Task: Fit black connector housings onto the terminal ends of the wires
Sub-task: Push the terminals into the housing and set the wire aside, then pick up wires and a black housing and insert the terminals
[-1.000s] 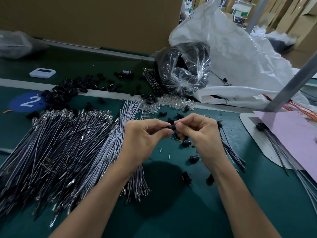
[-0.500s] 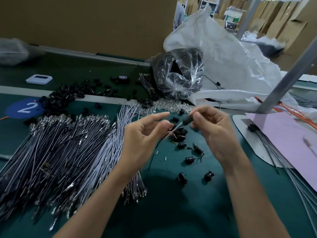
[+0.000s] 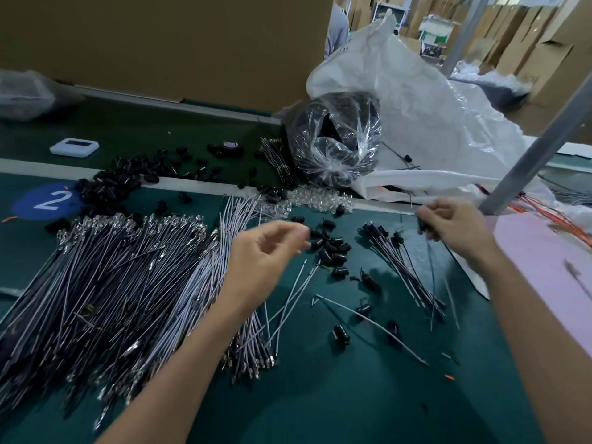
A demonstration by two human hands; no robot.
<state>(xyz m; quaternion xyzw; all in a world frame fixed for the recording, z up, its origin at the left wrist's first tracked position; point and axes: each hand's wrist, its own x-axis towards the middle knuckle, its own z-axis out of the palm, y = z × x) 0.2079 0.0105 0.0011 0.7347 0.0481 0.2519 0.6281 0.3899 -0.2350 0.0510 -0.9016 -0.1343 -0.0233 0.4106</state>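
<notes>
Found the right hand [image 3: 455, 229] raised at the far right of the green mat [image 3: 352, 405], thumb and fingers curled in a pinch on a black connector housing [image 3: 423, 226] — a thin wire [image 3: 430, 274] hanging from it toward the mat.

Found the left hand [image 3: 266, 254] hovering mid-scene, just left of the loose housings [image 3: 331, 248]. Fingers loosely curled, thumb close to the forefinger; blurred, with nothing seen in its grasp.

Logged a broad fan of terminal-tipped wires [image 3: 112, 283] across the left of the mat, with a paler grey bundle [image 3: 238, 216] along its right edge, running under the left forearm.

Noted a fitted bundle [image 3: 400, 267] — wires carrying housings at their far ends — lying between the loose housings and the right forearm.

Noted a stray housing [image 3: 341, 333] and a single wire [image 3: 371, 322] on the near mat, among a few others.

Recorded farther off:
- a heap of housings [image 3: 112, 187] just right of a blue disc marked 2 [image 3: 48, 200];
- a white device [image 3: 74, 147] at far left;
- a clear bag of black parts [image 3: 333, 139] against a white sack [image 3: 416, 84];
- a pink sheet [image 3: 544, 267] at right, beside a grey post [image 3: 538, 145].
</notes>
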